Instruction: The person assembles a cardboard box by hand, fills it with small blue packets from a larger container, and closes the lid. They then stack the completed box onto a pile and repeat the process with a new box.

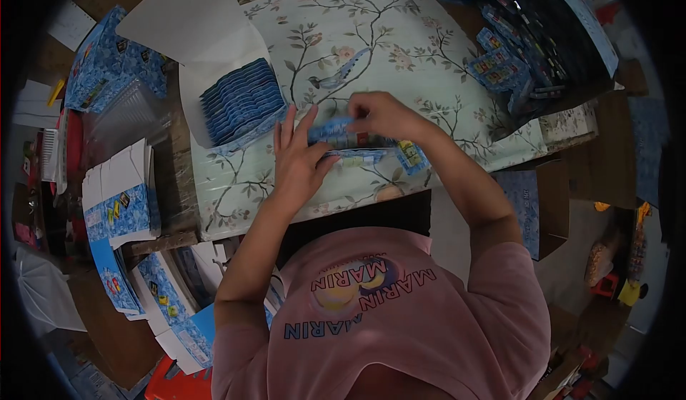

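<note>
A blue printed packet (334,133) lies between my two hands over the flowered tablecloth. My right hand (384,116) pinches its upper edge with curled fingers. At its left end, my left hand (294,161) grips it between thumb and forefinger, the other fingers stretched upward. Another blue-and-white packet (357,158) lies just below, close to my left thumb. One more packet with a yellow patch (411,156) rests beneath my right wrist. Left of my hands, an open white carton (194,96) holds a neat overlapping row of blue packets (241,101).
A large box (582,14) at the far right of the table holds many loose blue packets (500,64). Folded cartons (120,196) are stacked at the left table edge, near a clear plastic tray (132,118) and a blue printed box (118,64). A red stool (179,382) stands below.
</note>
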Motion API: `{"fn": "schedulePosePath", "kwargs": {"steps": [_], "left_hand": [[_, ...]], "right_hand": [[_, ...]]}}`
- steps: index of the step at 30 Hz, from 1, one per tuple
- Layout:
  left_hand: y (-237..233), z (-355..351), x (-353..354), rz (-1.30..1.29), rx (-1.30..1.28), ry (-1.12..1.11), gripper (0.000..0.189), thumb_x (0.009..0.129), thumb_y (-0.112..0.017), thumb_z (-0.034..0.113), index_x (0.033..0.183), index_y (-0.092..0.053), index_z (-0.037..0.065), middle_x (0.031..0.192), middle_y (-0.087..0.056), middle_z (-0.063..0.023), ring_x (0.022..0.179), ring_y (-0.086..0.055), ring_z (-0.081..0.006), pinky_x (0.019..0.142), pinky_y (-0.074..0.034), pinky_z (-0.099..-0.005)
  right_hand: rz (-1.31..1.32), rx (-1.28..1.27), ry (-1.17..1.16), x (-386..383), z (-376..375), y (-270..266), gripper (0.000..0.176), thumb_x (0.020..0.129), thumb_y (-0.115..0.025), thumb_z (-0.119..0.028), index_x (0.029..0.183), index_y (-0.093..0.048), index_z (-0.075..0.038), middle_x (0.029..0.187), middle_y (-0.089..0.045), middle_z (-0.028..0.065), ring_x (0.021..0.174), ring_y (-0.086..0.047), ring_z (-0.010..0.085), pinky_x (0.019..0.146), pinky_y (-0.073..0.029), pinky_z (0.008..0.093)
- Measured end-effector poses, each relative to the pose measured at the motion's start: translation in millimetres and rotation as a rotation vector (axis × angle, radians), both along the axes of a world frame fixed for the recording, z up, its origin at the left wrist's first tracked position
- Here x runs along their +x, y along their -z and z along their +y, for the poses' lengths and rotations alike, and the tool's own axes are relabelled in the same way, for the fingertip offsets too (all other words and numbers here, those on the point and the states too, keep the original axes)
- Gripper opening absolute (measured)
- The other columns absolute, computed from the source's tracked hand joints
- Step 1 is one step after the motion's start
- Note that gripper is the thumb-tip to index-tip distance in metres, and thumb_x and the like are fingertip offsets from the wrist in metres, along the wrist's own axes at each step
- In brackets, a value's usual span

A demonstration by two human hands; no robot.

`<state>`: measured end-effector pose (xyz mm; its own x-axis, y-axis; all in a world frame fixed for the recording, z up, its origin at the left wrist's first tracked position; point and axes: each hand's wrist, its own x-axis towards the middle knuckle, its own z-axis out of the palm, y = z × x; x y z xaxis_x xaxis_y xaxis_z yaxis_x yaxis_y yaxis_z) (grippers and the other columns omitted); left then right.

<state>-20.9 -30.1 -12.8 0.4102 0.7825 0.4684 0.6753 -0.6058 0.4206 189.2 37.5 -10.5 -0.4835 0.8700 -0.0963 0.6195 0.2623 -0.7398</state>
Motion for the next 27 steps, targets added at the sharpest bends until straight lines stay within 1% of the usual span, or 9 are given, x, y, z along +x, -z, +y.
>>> {"fn": "schedulePosePath", "kwargs": {"steps": [3, 6, 9, 15, 17, 19, 21, 24, 27], "left_hand": [[6, 5, -6, 0.061, -0.089, 0.091, 0.016, 0.071, -0.07, 0.018, 0.079, -0.064, 0.005, 0.116, -0.054, -0.0102, 0.113, -0.046, -0.0301, 0.092, -0.036, -0.0435], [14, 3, -10, -0.076, -0.333, 0.175, 0.015, 0.072, -0.069, 0.017, 0.08, -0.063, 0.005, 0.1, -0.059, -0.0088, 0.095, -0.055, -0.0274, 0.081, -0.043, -0.0375], [13, 2, -2, -0.138, -0.23, 0.242, 0.016, 0.072, -0.069, 0.015, 0.08, -0.062, 0.003, 0.088, -0.061, -0.0092, 0.081, -0.056, -0.0273, 0.071, -0.046, -0.0349], [9, 25, 27, -0.163, -0.465, 0.381, 0.021, 0.07, -0.072, 0.015, 0.081, -0.061, 0.001, 0.092, -0.061, -0.013, 0.094, -0.056, -0.0302, 0.075, -0.045, -0.0352], [5, 42, 39, -0.169, -0.517, 0.437, 0.023, 0.069, -0.073, 0.016, 0.081, -0.061, 0.0, 0.094, -0.061, -0.0145, 0.101, -0.053, -0.0313, 0.077, -0.045, -0.0351], [6, 66, 50, -0.188, -0.569, 0.468, 0.025, 0.069, -0.074, 0.017, 0.081, -0.061, 0.0, 0.097, -0.06, -0.0159, 0.108, -0.051, -0.0325, 0.079, -0.044, -0.0351], [18, 87, 62, -0.021, -0.767, 0.54, 0.029, 0.066, -0.077, 0.02, 0.081, -0.061, 0.0, 0.1, -0.06, -0.0183, 0.118, -0.045, -0.0335, 0.081, -0.044, -0.0345], [26, 94, 78, -0.011, -0.596, 0.584, 0.032, 0.064, -0.078, 0.023, 0.079, -0.062, 0.0, 0.1, -0.058, -0.0189, 0.108, -0.049, -0.0344, 0.08, -0.044, -0.0339], [12, 97, 93, 0.103, -0.779, 0.608, 0.032, 0.063, -0.079, 0.023, 0.077, -0.062, 0.0, 0.098, -0.057, -0.0173, 0.096, -0.052, -0.0332, 0.079, -0.043, -0.0346]], "right_hand": [[0.183, -0.213, -0.113, 13, -24, -13, 0.027, 0.077, -0.069, -0.026, 0.083, -0.059, -0.002, 0.071, -0.06, 0.0086, 0.067, -0.057, 0.0153, 0.062, -0.045, 0.0274], [-0.396, 0.097, 0.397, 66, -33, -3, 0.038, 0.074, -0.069, -0.036, 0.084, -0.06, -0.001, 0.082, -0.061, 0.0117, 0.076, -0.059, 0.0234, 0.067, -0.046, 0.0343], [-0.373, 0.347, 0.516, 78, -53, 31, 0.042, 0.069, -0.071, -0.038, 0.084, -0.061, 0.0, 0.079, -0.059, 0.0149, 0.084, -0.057, 0.0284, 0.074, -0.046, 0.0399], [-0.217, 0.096, 0.362, 51, -9, 39, 0.031, 0.068, -0.071, -0.03, 0.084, -0.064, -0.004, 0.076, -0.062, 0.0113, 0.079, -0.059, 0.0256, 0.071, -0.047, 0.0354], [0.131, 0.008, 0.263, 46, -4, 27, 0.022, 0.073, -0.068, -0.022, 0.083, -0.063, -0.003, 0.073, -0.061, 0.0101, 0.077, -0.06, 0.0219, 0.069, -0.047, 0.0323], [0.217, -0.003, 0.447, 68, -17, 0, 0.02, 0.074, -0.067, -0.019, 0.085, -0.063, -0.004, 0.086, -0.061, 0.013, 0.087, -0.057, 0.0291, 0.076, -0.046, 0.0356], [0.09, 0.49, 0.701, 110, -31, -1, 0.023, 0.076, -0.066, -0.021, 0.09, -0.06, -0.004, 0.092, -0.06, 0.0142, 0.088, -0.056, 0.0307, 0.076, -0.045, 0.0371], [-0.569, 0.832, 1.066, 183, -70, -22, 0.039, 0.078, -0.066, -0.027, 0.104, -0.052, -0.003, 0.095, -0.057, 0.0174, 0.088, -0.057, 0.0323, 0.072, -0.046, 0.0395], [-0.671, 0.491, 1.379, 224, -93, -20, 0.05, 0.081, -0.062, -0.029, 0.117, -0.042, 0.0, 0.089, -0.06, 0.0181, 0.081, -0.06, 0.0331, 0.066, -0.048, 0.0405]]}}
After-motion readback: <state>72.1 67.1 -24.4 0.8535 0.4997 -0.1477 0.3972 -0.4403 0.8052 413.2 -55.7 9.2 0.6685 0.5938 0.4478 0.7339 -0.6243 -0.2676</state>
